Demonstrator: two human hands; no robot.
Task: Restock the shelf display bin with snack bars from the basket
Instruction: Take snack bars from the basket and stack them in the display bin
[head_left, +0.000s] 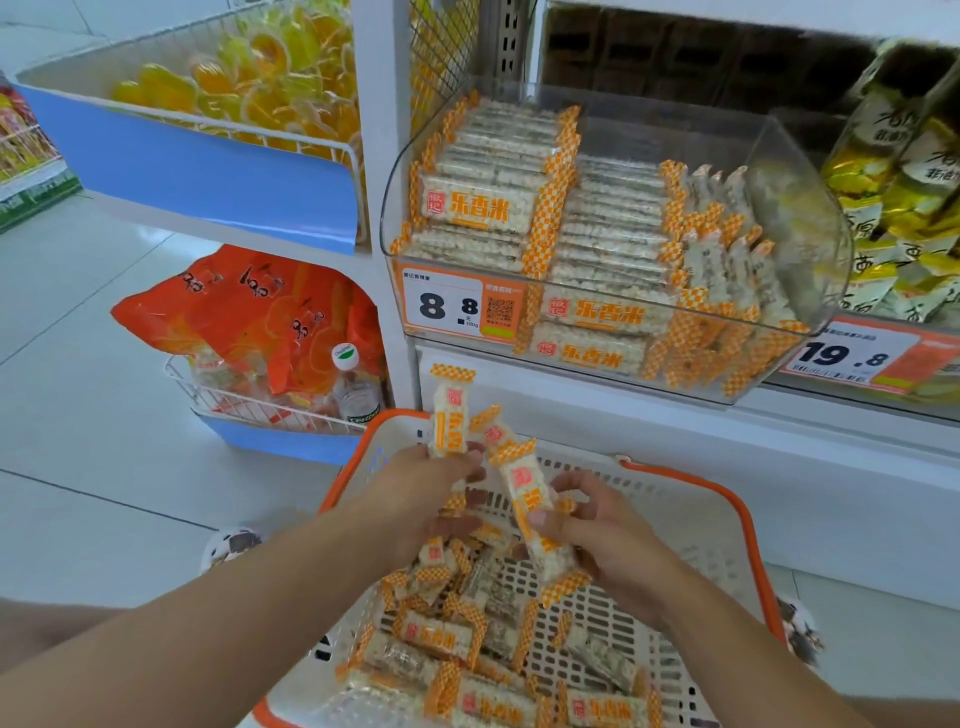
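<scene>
A white basket with an orange rim (737, 525) sits low in front of me, with several orange-and-white wrapped snack bars (447, 634) loose in it. My left hand (431, 493) grips a bar (450, 415) upright, with another bar or two behind it. My right hand (602, 535) holds one bar (535, 514) tilted over the basket. Both hands hover above the basket, below the clear shelf display bin (810, 208). The bin holds neat stacks of the same bars on its left and middle; its right end has free room.
A price tag reading 8.8 (447, 306) is on the bin's front. Yellow snack packs (904, 171) fill the shelf to the right. Left of the upright are a wire bin of yellow candies (249, 78) and, lower, a wire basket with orange bags (249, 322) and a bottle (353, 384).
</scene>
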